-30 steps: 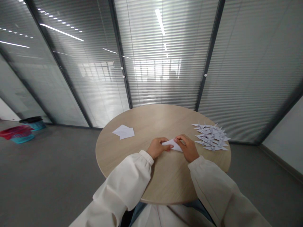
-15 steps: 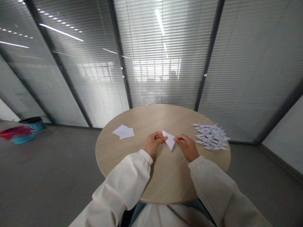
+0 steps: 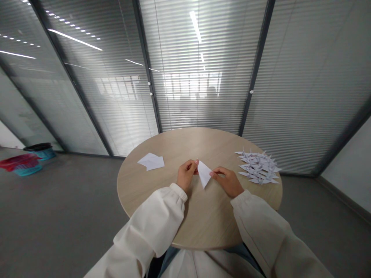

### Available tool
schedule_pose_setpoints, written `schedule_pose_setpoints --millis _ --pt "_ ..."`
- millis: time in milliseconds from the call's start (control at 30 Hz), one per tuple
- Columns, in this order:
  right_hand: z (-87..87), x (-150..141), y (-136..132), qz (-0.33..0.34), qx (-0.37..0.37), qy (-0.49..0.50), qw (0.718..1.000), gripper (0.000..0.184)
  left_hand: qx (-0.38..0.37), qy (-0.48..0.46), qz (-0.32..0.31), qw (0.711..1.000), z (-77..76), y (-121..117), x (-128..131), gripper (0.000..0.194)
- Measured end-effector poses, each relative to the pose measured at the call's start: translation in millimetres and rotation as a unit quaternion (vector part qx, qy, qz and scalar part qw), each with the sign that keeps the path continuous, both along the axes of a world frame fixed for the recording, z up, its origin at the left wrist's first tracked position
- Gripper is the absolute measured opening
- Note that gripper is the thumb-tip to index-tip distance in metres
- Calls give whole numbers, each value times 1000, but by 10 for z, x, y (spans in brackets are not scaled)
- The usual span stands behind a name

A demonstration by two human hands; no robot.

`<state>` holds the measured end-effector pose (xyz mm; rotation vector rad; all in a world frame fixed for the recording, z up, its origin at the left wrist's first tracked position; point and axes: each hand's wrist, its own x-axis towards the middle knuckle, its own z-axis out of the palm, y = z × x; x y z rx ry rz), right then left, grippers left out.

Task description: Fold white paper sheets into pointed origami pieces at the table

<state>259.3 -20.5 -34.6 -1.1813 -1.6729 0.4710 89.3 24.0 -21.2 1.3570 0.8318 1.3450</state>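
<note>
A small folded piece of white paper (image 3: 204, 175), roughly triangular with a point toward me, is held above the middle of the round wooden table (image 3: 203, 227). My left hand (image 3: 187, 173) pinches its upper left corner between thumb and fingers. At its right edge, my right hand (image 3: 227, 180) grips it between thumb and forefinger. Flat white paper sheets (image 3: 151, 161) lie on the table to the left of my hands. On the right side sits a cluster of several folded paper cranes (image 3: 259, 168), grouped close together with pointed tips.
Behind the table stands a glass partition with blinds (image 3: 199, 104) and dark frames. On the floor at far left are a blue bin with a red liner (image 3: 26, 166) and another with a black liner (image 3: 42, 151). A plain wall (image 3: 350, 162) is at right.
The folded paper has turned and shifted slightly left, its lower point now nearer the left. My left fingers have moved up to its top corner, and my right fingers are slightly lower.
</note>
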Motion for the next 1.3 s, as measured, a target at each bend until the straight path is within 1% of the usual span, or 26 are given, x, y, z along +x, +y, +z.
schedule_pose_setpoints --millis 100,200,300,367,600,733,833,967,1033,1100,1167,1233,1300 --pt "7 2 -8 4 -6 -4 1000 20 -2 0 -2 1000 8 -5 -2 39" --pt "9 4 -11 5 -11 -7 1000 21 -13 -4 -22 1000 16 -17 -1 41" --pt "9 5 -11 9 -13 -11 1000 20 -33 -32 -43 998 23 -32 0 41" --pt "8 5 -9 10 -14 -13 1000 20 -43 -48 -41 997 27 -40 0 39" --pt "16 3 -12 12 -15 -18 1000 19 -33 -42 -12 999 41 -59 -1 36" --pt "17 2 -15 22 -15 -24 999 20 -25 -41 3 999 55 -68 3 39" --pt "1 -2 -16 32 -18 -32 999 19 -39 -62 44 996 73 -45 -21 42" --pt "-22 0 -11 36 -21 -30 999 19 -58 -109 102 987 98 10 -75 40" --pt "-20 9 -6 30 -20 -18 999 20 -73 -124 84 986 104 16 -79 44" --pt "-9 21 -1 21 -19 -1 1000 21 -89 -109 36 989 96 2 -60 52" --pt "4 32 3 12 -20 19 1000 21 -96 -52 -18 994 70 -22 -27 56" --pt "12 40 5 4 -21 38 999 22 -89 24 -63 994 35 -42 5 54" --pt "12 44 8 -2 -22 56 998 22 -77 75 -94 990 2 -53 26 51"
